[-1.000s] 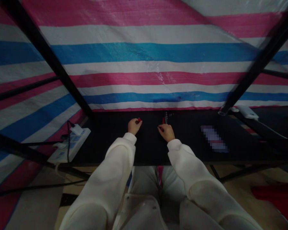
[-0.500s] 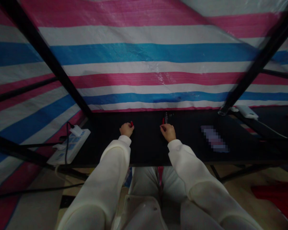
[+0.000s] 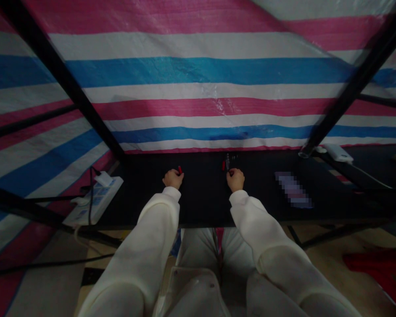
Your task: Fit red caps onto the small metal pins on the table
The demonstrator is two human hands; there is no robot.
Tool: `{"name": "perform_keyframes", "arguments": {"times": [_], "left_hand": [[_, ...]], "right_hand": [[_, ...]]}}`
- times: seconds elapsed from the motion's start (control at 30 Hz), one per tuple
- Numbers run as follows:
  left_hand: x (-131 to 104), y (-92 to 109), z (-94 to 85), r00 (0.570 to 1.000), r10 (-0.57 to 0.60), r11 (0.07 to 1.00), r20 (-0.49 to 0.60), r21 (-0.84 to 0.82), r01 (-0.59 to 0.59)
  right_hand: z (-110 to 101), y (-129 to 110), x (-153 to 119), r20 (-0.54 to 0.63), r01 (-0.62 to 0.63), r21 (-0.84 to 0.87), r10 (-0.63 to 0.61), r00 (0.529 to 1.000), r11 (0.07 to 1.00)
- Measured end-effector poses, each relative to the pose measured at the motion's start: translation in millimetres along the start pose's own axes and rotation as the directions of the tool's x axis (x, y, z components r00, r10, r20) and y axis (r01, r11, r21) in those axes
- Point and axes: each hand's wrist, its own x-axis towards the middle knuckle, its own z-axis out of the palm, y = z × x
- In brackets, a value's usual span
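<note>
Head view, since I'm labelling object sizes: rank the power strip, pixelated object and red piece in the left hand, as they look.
1. Power strip
2. Pixelated object
3. Red piece, as far as it shows, in the left hand

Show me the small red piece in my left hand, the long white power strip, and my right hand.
Small red piece (image 3: 180,169) in your left hand (image 3: 173,179): head view, exposed end.
Long white power strip (image 3: 100,198): head view, middle of its top.
Bare right hand (image 3: 236,179): head view, middle of its back.

Striped plastic sheeting behind black table; slanting black poles; tan floor; dim light.
</note>
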Motion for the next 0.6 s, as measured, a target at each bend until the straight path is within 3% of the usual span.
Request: {"name": "perform_keyframes", "arguments": {"times": [0.1, 0.23, 0.3, 0.37, 0.47, 0.53, 0.6], "left_hand": [[-12, 6, -7.0, 0.994, 0.024, 0.999, -0.108, -0.046, -0.029], [-32, 26, -18.6, 0.933, 0.289, 0.947, -0.216, -0.078, -0.311], [-42, 40, -21.9, 0.868, 0.464, 0.871, -0.179, -0.086, -0.483], [-51, 57, -21.2, 0.770, 0.629, 0.764, -0.110, -0.093, -0.638], [-62, 80, -11.4, 0.635, 0.773, 0.632, -0.008, -0.090, -0.770], [-67, 93, -0.7, 0.592, 0.806, 0.592, 0.025, -0.082, -0.802], [-71, 104, 11.0, 0.595, 0.803, 0.596, 0.036, -0.078, -0.799]], "right_hand": [[3, 0, 1, 0.001, 0.000, -0.048, 0.000, 1.000, 0.999], [7, -3, 4, 0.040, -0.028, -0.107, 0.032, 0.999, 0.994], [9, -5, 8, 0.045, -0.042, -0.121, 0.048, 0.998, 0.992], [12, -6, 12, 0.037, -0.049, -0.120, 0.054, 0.998, 0.992], [14, -7, 17, 0.033, -0.057, -0.120, 0.062, 0.998, 0.991], [14, -8, 19, 0.036, -0.061, -0.126, 0.066, 0.997, 0.990], [14, -8, 19, 0.040, -0.056, -0.130, 0.062, 0.997, 0.990]]}}
